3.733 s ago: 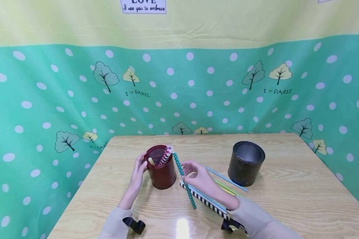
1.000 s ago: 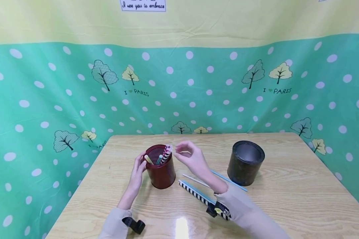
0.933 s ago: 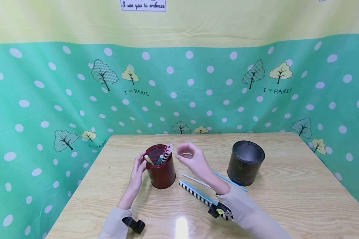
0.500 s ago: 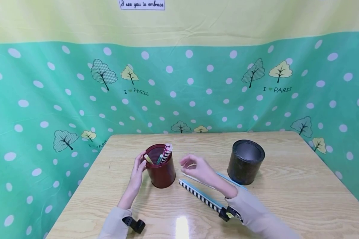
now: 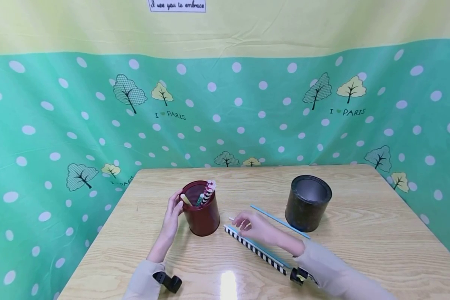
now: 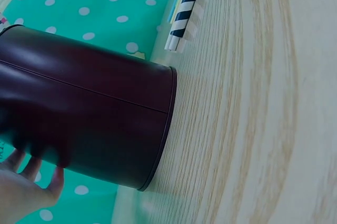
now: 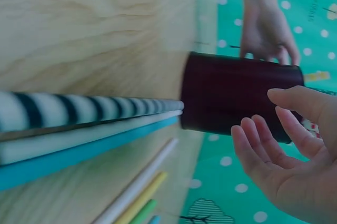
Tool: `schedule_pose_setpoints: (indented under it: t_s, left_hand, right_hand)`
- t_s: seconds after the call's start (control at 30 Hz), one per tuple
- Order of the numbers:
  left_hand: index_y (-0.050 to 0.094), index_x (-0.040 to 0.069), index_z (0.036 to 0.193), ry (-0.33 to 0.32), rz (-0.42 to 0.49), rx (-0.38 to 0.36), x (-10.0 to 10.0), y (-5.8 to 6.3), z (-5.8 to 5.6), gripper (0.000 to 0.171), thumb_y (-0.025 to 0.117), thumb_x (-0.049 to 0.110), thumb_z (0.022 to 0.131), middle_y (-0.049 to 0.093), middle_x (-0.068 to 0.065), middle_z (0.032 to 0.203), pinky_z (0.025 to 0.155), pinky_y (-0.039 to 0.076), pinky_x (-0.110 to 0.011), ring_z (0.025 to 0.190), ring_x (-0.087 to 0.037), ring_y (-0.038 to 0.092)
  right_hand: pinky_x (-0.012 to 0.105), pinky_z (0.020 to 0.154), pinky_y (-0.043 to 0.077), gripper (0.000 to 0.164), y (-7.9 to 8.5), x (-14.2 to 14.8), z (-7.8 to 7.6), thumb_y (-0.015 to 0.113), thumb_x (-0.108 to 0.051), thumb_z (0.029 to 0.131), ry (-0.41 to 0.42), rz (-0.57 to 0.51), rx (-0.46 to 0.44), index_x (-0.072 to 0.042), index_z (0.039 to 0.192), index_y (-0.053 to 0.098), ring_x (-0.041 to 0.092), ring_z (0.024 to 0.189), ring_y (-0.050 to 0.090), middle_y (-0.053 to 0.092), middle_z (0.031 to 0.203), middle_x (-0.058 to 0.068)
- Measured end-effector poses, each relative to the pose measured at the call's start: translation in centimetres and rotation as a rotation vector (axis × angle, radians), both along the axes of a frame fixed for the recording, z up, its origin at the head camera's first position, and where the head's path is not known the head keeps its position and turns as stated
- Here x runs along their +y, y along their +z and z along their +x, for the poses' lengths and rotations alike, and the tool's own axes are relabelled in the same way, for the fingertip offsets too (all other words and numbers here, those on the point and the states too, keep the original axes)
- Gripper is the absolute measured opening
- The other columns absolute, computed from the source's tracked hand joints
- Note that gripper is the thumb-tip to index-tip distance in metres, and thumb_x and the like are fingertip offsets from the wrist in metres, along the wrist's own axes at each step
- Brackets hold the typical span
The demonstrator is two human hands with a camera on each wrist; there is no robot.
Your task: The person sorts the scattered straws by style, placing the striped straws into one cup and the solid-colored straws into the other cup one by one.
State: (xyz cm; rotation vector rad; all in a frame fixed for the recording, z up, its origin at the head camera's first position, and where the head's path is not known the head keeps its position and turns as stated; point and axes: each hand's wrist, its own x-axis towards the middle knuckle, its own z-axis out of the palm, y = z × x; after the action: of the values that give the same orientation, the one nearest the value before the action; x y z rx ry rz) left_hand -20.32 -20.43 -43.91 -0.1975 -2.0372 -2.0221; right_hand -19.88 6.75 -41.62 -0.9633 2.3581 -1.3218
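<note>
A dark red can point(image 5: 203, 218) stands upright at centre left. My left hand point(image 5: 169, 221) grips its left side, with fingers at the rim; the fingertips point(image 6: 56, 176) show in the left wrist view. Inside lean several straws point(image 5: 209, 193), among them pink-dotted, black-striped, green-dotted and pale yellow ones. My right hand point(image 5: 256, 227) hovers over the loose straws with its fingers loosely bent, holding nothing. Beneath it lie a black-and-white striped straw point(image 5: 255, 250) and a blue straw point(image 5: 273, 256). White point(image 7: 142, 179), yellow point(image 7: 142, 197) and green point(image 7: 145, 211) sticks show in the right wrist view.
A black can point(image 5: 308, 212) stands upright on the right of the wooden table point(image 5: 378, 233). One more blue straw point(image 5: 277, 219) lies to its left. A green dotted curtain point(image 5: 240, 108) hangs behind the table.
The green-dotted straw, pinched by my right hand earliest on, now stands in the red can. My right hand has since moved from beside the rim down and right over the straws.
</note>
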Motion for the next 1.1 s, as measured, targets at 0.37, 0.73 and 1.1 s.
schedule_pose_setpoints:
  t_s: [0.37,0.73,1.1]
  left_hand:
    - [0.027,-0.004,0.132,-0.008,-0.005,0.011,0.0,-0.1,0.1,0.039,0.032,0.012,0.096,0.030,-0.023,0.134,0.083,0.034,-0.020,0.109,0.004,0.037]
    - [0.029,-0.003,0.131,0.000,-0.018,0.037,-0.1,-0.3,0.1,0.039,0.033,0.015,0.096,0.034,-0.022,0.131,0.083,0.034,-0.022,0.110,0.003,0.038]
    - [0.028,-0.004,0.131,-0.008,-0.009,0.043,0.0,-0.2,0.1,0.039,0.032,0.014,0.096,0.031,-0.024,0.133,0.083,0.035,-0.019,0.110,0.003,0.038]
  right_hand:
    - [0.021,0.065,0.046,0.025,-2.0,0.9,0.4,0.062,0.004,0.076,0.031,0.102,0.016,0.002,0.100,0.058,0.021,0.079,0.054,0.057,0.090,0.009]
    - [0.020,0.062,0.044,0.026,-3.3,0.9,0.5,0.063,0.005,0.072,0.004,0.150,0.050,-0.002,0.097,0.061,0.016,0.074,0.054,0.058,0.088,0.005]
    - [0.019,0.059,0.043,0.029,-4.0,0.9,0.3,0.063,0.009,0.070,0.008,0.152,0.041,-0.001,0.097,0.061,0.012,0.071,0.052,0.059,0.089,0.005]
